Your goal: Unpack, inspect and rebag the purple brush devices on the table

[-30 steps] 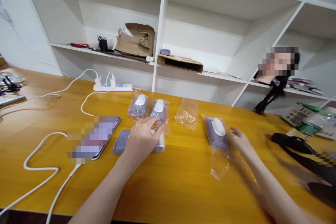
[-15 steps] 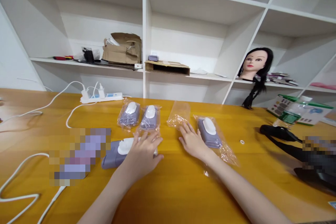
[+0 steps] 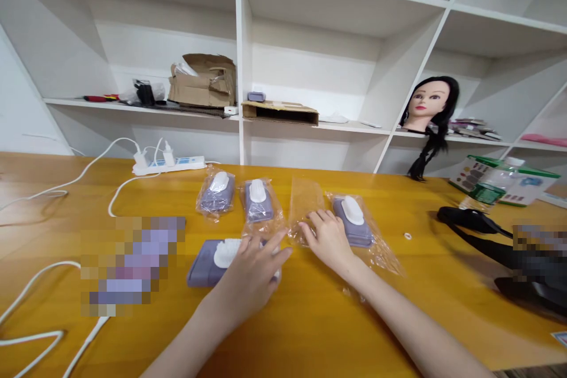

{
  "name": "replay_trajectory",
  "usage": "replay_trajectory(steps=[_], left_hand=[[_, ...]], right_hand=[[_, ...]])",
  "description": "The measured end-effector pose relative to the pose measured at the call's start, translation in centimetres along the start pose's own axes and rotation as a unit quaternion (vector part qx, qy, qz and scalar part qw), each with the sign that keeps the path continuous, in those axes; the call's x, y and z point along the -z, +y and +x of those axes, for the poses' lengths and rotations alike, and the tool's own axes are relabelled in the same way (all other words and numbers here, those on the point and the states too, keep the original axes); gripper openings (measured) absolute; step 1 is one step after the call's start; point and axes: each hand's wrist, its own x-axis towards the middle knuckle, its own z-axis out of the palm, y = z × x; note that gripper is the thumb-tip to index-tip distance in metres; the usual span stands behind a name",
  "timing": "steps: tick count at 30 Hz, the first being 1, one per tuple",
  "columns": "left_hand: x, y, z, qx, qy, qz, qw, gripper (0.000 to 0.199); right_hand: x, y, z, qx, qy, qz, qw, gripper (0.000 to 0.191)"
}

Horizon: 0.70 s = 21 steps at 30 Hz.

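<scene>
My left hand (image 3: 253, 274) lies over the right end of an unwrapped purple-grey box (image 3: 206, 266) with a white oval piece (image 3: 225, 253) on top. Its index finger and thumb reach right, while the other fingers bend down on the box, partly hidden. My right hand (image 3: 328, 239) has its fingertips on the near part of an empty clear plastic bag (image 3: 305, 198), which lies flat. Just right of that hand is a similar wrapped box (image 3: 353, 221). Two more wrapped boxes, one at left (image 3: 217, 192) and one nearer the middle (image 3: 259, 201), lie beyond my left hand.
A power strip (image 3: 170, 165) with white cables stands at the back left. A blurred-out object (image 3: 137, 263) lies left. On the right are a bottle (image 3: 491, 186), a black strapped item (image 3: 469, 221) and a small white ring (image 3: 407, 236). White shelves (image 3: 310, 124) rise behind.
My left hand and the unwrapped box have shifted right. The empty bag has come nearer under my right hand, which has drawn back slightly. The middle wrapped box has moved a little right.
</scene>
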Motion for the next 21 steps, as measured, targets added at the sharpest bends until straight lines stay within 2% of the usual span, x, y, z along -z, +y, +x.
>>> replay_trajectory(steps=[2,4,7,9,12,15,18,21], left_hand=[[0.1,0.7,0.1,-0.022,0.001,-0.028,0.999,0.048],[0.3,1.2,0.0,-0.054,0.01,-0.063,0.997,0.042],[0.6,1.4,0.0,-0.072,0.046,-0.103,0.991,0.031],[0.6,1.3,0.0,-0.041,0.062,-0.119,0.99,0.035],[0.3,0.9,0.2,0.053,0.073,-0.116,0.989,0.046],[-0.3,0.0,0.5,0.162,0.091,-0.09,0.978,0.045],[-0.5,-1.6,0.9,0.275,0.079,-0.074,0.955,0.043],[-0.2,-3.2,1.1,0.314,0.048,-0.093,0.944,0.041]], right_hand=[[-0.6,-0.2,-0.1,0.021,0.015,-0.006,1.0,0.043],[-1.5,-0.1,-0.1,0.037,-0.018,0.002,0.999,0.049],[-2.3,0.2,0.1,0.045,-0.076,0.032,0.996,0.043],[-2.3,0.6,0.3,0.05,-0.08,0.044,0.995,0.037],[-1.5,1.2,0.7,0.043,-0.055,0.053,0.996,0.042],[-0.3,1.8,1.2,0.019,0.012,0.079,0.997,0.048],[0.8,2.4,1.5,0.02,0.139,0.167,0.976,0.043],[1.6,3.2,1.8,0.05,0.219,0.242,0.944,0.03]])
